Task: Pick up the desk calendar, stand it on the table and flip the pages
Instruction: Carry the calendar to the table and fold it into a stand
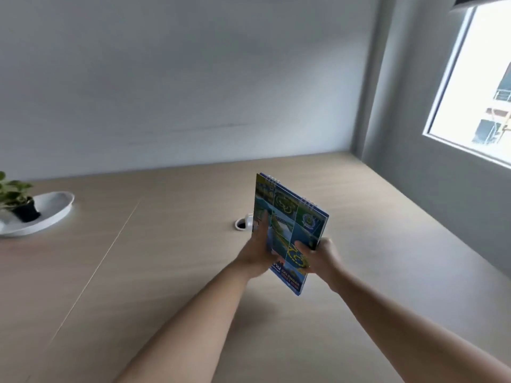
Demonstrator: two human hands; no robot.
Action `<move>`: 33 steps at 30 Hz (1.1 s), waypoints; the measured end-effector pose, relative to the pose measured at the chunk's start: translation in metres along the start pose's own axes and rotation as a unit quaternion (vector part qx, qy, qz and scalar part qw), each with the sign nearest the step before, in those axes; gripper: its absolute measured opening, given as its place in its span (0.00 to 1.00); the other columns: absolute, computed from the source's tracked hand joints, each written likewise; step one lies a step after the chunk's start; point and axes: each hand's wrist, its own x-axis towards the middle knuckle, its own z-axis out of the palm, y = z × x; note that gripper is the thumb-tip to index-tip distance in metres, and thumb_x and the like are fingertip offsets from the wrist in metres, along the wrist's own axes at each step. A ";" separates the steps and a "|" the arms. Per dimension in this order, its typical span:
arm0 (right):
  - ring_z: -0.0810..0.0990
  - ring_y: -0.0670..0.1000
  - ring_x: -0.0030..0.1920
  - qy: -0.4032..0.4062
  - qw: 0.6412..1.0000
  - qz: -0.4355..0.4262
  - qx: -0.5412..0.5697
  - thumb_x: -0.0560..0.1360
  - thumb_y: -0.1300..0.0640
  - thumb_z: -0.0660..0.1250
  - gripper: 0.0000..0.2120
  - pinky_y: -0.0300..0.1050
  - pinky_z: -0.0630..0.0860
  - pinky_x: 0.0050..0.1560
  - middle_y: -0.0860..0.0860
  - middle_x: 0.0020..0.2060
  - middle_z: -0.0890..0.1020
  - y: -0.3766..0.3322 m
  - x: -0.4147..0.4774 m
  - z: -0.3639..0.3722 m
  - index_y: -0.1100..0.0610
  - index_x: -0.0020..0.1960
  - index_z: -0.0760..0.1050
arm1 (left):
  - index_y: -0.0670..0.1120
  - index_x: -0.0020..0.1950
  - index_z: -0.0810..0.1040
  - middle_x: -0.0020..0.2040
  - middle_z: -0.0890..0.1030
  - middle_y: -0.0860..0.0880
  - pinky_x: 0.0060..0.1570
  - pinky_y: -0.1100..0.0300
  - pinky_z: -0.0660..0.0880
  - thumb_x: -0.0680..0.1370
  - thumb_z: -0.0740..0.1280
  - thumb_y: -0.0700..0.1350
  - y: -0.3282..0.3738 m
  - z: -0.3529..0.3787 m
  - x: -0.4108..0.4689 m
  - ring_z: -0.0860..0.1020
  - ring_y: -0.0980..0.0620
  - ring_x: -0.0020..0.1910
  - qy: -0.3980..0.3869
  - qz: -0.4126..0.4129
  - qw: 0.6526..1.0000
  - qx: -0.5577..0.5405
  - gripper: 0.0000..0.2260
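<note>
I see the desk calendar [290,233] at centre frame, lifted clear of the wooden bench [166,272], spiral binding uppermost. My left hand [255,251] grips its left edge, my right hand [320,255] its right. At far left, a potted plant [16,199] sits on a white dish [52,211].

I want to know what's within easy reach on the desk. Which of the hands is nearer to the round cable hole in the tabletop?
Left. The left hand grips the calendar just beside the cable hole; the right hand holds the calendar's other edge, farther from it.
</note>
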 end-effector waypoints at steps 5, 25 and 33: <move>0.82 0.61 0.51 -0.064 0.997 0.023 -0.040 0.76 0.60 0.65 0.13 0.59 0.82 0.47 0.62 0.53 0.81 0.016 0.025 0.020 0.64 0.58 0.75 | 0.66 0.72 0.29 0.74 0.68 0.49 0.63 0.49 0.75 0.68 0.74 0.43 -0.047 0.023 0.010 0.75 0.49 0.66 -0.066 -0.027 0.997 0.010 0.57; 0.73 0.52 0.68 -0.223 0.907 -0.210 -0.289 0.70 0.53 0.72 0.49 0.46 0.79 0.58 0.53 0.73 0.67 0.019 0.052 0.008 0.39 0.75 0.40 | 0.50 0.78 0.45 0.63 0.77 0.43 0.48 0.57 0.75 0.71 0.69 0.36 -0.026 0.038 0.017 0.79 0.45 0.55 0.011 -0.091 0.993 0.080 0.43; 0.77 0.51 0.64 -0.169 0.909 -0.231 -0.303 0.69 0.50 0.72 0.48 0.52 0.76 0.62 0.51 0.69 0.73 0.024 0.055 -0.007 0.39 0.74 0.40 | 0.54 0.78 0.45 0.54 0.82 0.44 0.39 0.58 0.70 0.74 0.58 0.36 -0.013 0.043 0.021 0.76 0.46 0.41 0.042 -0.055 0.990 0.125 0.37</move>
